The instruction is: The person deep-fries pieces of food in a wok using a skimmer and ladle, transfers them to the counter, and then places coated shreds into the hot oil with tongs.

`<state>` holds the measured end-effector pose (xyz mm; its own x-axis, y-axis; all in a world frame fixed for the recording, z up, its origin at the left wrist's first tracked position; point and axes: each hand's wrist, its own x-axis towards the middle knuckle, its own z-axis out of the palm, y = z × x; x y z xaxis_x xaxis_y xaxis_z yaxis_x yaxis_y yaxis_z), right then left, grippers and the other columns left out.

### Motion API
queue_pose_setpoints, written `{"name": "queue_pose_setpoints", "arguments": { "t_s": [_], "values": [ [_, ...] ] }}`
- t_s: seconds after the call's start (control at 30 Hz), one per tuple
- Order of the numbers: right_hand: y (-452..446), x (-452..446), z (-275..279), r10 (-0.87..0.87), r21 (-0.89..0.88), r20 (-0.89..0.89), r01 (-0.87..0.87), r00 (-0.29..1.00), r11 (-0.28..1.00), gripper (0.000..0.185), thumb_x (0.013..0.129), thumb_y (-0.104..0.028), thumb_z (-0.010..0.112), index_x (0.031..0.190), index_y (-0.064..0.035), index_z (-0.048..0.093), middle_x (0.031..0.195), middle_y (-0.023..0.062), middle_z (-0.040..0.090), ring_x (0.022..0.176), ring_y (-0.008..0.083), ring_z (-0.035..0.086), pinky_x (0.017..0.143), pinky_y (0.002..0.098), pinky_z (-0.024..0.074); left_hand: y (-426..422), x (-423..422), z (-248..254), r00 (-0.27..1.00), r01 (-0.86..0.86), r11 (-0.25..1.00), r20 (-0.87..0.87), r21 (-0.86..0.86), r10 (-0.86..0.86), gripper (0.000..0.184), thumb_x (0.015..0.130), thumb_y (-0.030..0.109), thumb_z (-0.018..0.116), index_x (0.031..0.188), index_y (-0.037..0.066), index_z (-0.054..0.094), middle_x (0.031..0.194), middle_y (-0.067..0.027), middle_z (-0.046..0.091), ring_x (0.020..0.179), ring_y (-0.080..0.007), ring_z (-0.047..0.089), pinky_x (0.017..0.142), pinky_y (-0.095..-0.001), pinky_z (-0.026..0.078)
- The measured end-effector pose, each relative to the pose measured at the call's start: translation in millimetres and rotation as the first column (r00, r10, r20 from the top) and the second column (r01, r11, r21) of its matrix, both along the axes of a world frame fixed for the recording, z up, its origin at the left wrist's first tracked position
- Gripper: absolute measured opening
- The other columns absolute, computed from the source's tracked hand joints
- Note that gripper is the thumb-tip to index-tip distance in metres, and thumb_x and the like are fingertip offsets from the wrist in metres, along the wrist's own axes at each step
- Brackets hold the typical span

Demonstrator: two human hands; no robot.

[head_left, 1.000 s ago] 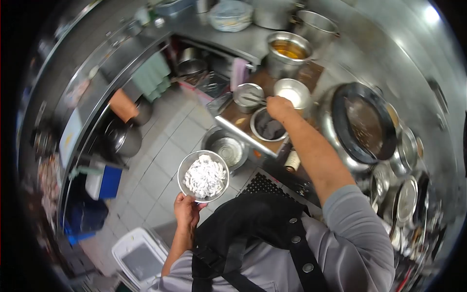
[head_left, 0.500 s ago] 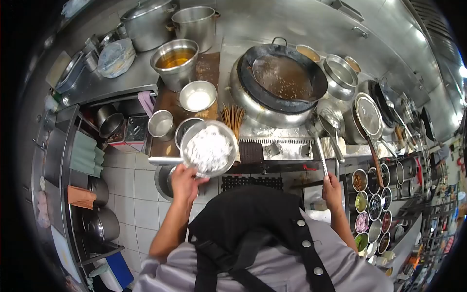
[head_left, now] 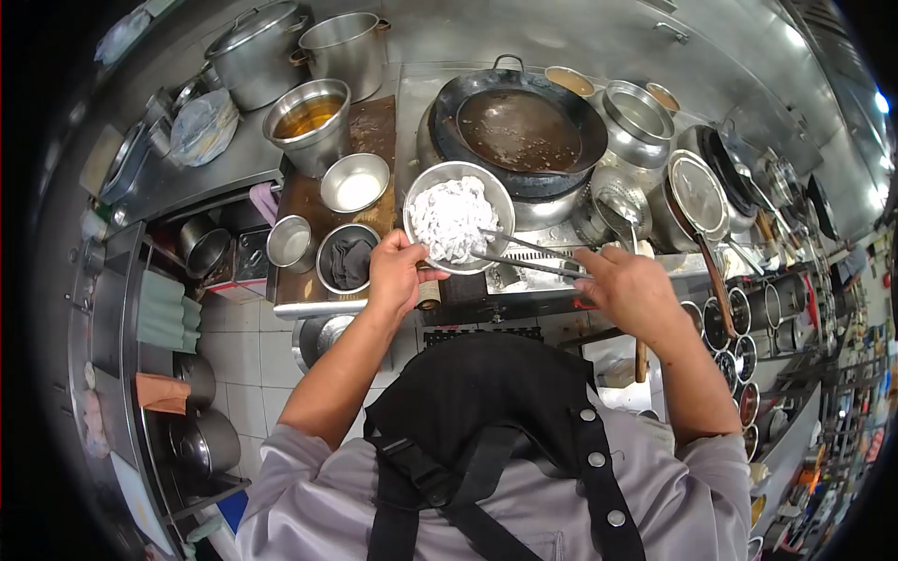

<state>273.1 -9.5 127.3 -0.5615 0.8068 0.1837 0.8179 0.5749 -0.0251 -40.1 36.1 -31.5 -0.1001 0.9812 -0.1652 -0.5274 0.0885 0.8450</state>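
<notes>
My left hand grips the near left rim of a metal bowl, thumb over the edge. Inside lie strips or pieces thickly coated in white powder; what they are is hidden by the coating. From the right, my right hand is closed on a pair of metal tongs, whose tips reach into the bowl and touch the white pieces. Just behind the bowl, a black wok sits on the stove with brownish liquid and small pale bits floating in it.
Left of the bowl stand a metal bowl of white powder, a bowl with dark contents, a small pot and a pot of amber oil. A wire strainer and ladle are right of the wok.
The bowl of white-coated pieces has moved right and forward, toward the wok. My right hand has come up from the stove's right edge and brought the tongs into the bowl.
</notes>
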Motion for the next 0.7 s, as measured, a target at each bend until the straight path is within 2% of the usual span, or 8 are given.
{"name": "queue_pose_setpoints", "arguments": {
  "t_s": [0.2, 0.27, 0.33, 0.4, 0.53, 0.57, 0.67, 0.7],
  "values": [
    [55, 16, 5, 0.177, 0.09, 0.082, -0.184, 0.981, 0.979, 0.025, 0.086, -0.023, 0.07, 0.106, -0.0086, 0.067, 0.08, 0.0096, 0.065, 0.073, 0.0326, 0.066, 0.062, 0.0434, 0.0522, 18, 22, 14, 0.985, -0.154, 0.988, 0.082, -0.014, 0.154, 0.017, 0.087, -0.006, 0.054, 0.076, 0.005, 0.047, 0.094, -0.0167, 0.065, 0.08, -0.028, 0.07, 0.057, -0.0431, 0.065],
    [81, 26, 15, 0.23, 0.177, -0.058, -0.216, 0.972, 0.96, 0.022, 0.086, -0.022, 0.07, 0.104, -0.0082, 0.068, 0.079, 0.0112, 0.065, 0.073, 0.0333, 0.066, 0.063, 0.0439, 0.0517, 27, 28, 14, 0.974, -0.211, 0.977, 0.081, -0.02, 0.212, 0.011, 0.087, -0.005, 0.053, 0.082, 0.003, 0.049, 0.096, -0.0171, 0.065, 0.081, -0.0287, 0.07, 0.058, -0.0434, 0.065],
    [103, 36, 35, 0.244, 0.178, -0.068, -0.229, 0.967, 0.957, 0.021, 0.086, -0.02, 0.07, 0.103, -0.008, 0.071, 0.081, 0.0127, 0.067, 0.073, 0.0341, 0.066, 0.064, 0.0437, 0.0517, 39, 38, 18, 0.949, -0.281, 0.958, 0.133, -0.052, 0.285, 0.007, 0.087, -0.005, 0.052, 0.089, 0.001, 0.051, 0.096, -0.0168, 0.065, 0.079, -0.0292, 0.07, 0.06, -0.0438, 0.065],
    [127, 51, 47, 0.292, 0.204, -0.206, -0.251, 0.934, 0.946, 0.021, 0.086, -0.019, 0.071, 0.104, -0.0078, 0.072, 0.084, 0.0135, 0.068, 0.075, 0.0341, 0.066, 0.066, 0.0434, 0.0521, 49, 50, 21, 0.944, -0.301, 0.953, 0.129, -0.04, 0.304, 0.013, 0.086, -0.006, 0.051, 0.098, 0.0, 0.05, 0.1, -0.0175, 0.065, 0.082, -0.0305, 0.07, 0.062, -0.0442, 0.065],
    [185, 78, 72, 0.338, 0.309, -0.271, -0.251, 0.901, 0.917, 0.021, 0.086, -0.018, 0.072, 0.103, -0.0061, 0.073, 0.089, 0.0162, 0.071, 0.079, 0.0356, 0.067, 0.07, 0.0422, 0.0534, 71, 71, 18, 0.927, -0.346, 0.937, 0.132, -0.054, 0.35, 0.023, 0.086, -0.005, 0.051, 0.108, -0.001, 0.05, 0.109, -0.0183, 0.064, 0.092, -0.0311, 0.069, 0.066, -0.0439, 0.065],
    [196, 83, 82, 0.284, 0.264, -0.266, -0.213, 0.921, 0.941, 0.022, 0.086, -0.021, 0.071, 0.104, -0.008, 0.074, 0.09, 0.0163, 0.071, 0.082, 0.0363, 0.068, 0.073, 0.0433, 0.0534, 76, 74, 14, 0.927, -0.351, 0.934, 0.11, -0.07, 0.357, 0.029, 0.086, -0.004, 0.051, 0.115, -0.001, 0.05, 0.114, -0.0181, 0.063, 0.097, -0.0306, 0.068, 0.069, -0.0435, 0.065],
    [253, 104, 70, 0.199, 0.219, -0.225, -0.15, 0.954, 0.964, 0.024, 0.087, -0.025, 0.07, 0.106, -0.0106, 0.074, 0.091, 0.0167, 0.071, 0.085, 0.0367, 0.068, 0.076, 0.0446, 0.0534, 76, 91, 10, 0.904, -0.408, 0.909, 0.1, -0.087, 0.415, 0.028, 0.087, -0.004, 0.051, 0.114, -0.002, 0.049, 0.112, -0.0184, 0.063, 0.097, -0.0313, 0.068, 0.068, -0.0437, 0.065],
    [268, 107, 56, 0.127, 0.188, -0.236, -0.083, 0.963, 0.979, 0.027, 0.089, -0.031, 0.067, 0.107, -0.0122, 0.074, 0.093, 0.018, 0.071, 0.089, 0.0373, 0.068, 0.08, 0.0461, 0.0532, 74, 97, 10, 0.886, -0.432, 0.898, 0.147, -0.088, 0.44, 0.016, 0.085, -0.006, 0.051, 0.101, -0.001, 0.052, 0.104, -0.0177, 0.063, 0.088, -0.0321, 0.067, 0.063, -0.0433, 0.064]
  ]
}}
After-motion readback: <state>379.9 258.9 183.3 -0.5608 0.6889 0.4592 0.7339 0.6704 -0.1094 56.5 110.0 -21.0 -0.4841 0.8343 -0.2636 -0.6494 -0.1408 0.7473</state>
